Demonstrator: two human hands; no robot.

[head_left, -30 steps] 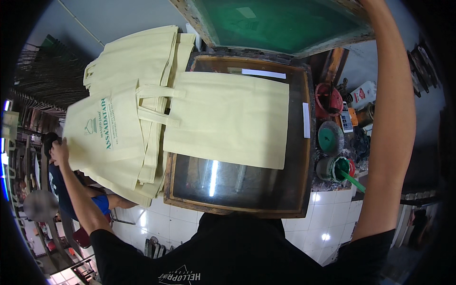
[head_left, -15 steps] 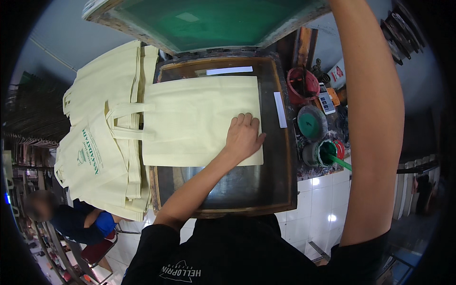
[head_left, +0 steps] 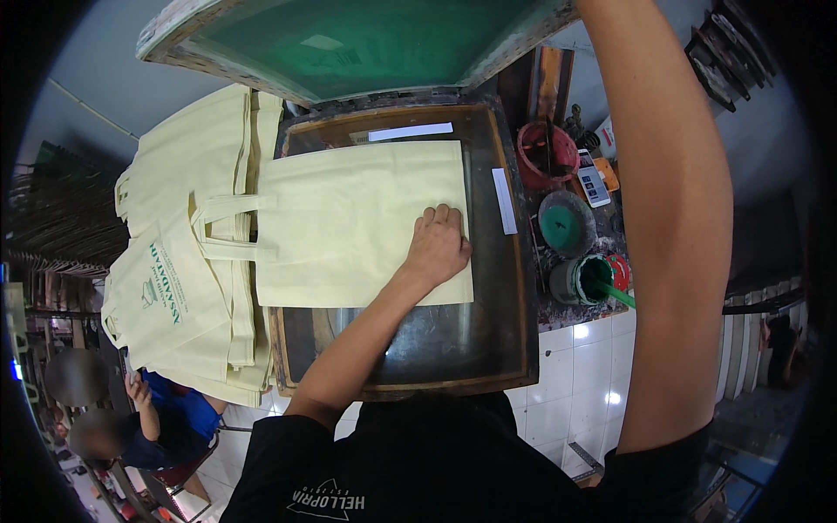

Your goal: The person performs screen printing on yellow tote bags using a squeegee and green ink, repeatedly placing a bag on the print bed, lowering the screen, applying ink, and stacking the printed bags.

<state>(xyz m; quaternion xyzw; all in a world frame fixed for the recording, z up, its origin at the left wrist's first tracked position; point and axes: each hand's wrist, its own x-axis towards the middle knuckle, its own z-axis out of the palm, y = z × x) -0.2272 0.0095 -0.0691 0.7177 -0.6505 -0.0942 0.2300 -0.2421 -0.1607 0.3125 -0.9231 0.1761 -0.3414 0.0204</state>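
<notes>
Item: one plain cream cloth bag, which we found flat on a dark glass-topped board, handles toward 9 o'clock. Its far, near and 3 o'clock edges lay inside the board's wooden rim; we noted the widest bare glass at 6 o'clock, a narrower band at 3. Left hand: on the bag near its 3 o'clock edge, fingers narrow and bent; whether they pinched cloth we could not tell. Right hand: past the top edge, state unknown to us; its arm rose beside the green screen, tilted up at 12 o'clock.

Writing: we saw green lettering and an emblem on a printed bag between 8 and 9 o'clock, and pale lettering on the black shirt.

Containers: red bucket, 2 o'clock, with dark tools; grey bowl, 3 o'clock, with green ink; jar, just past 3, with green ink and a green stick.
</notes>
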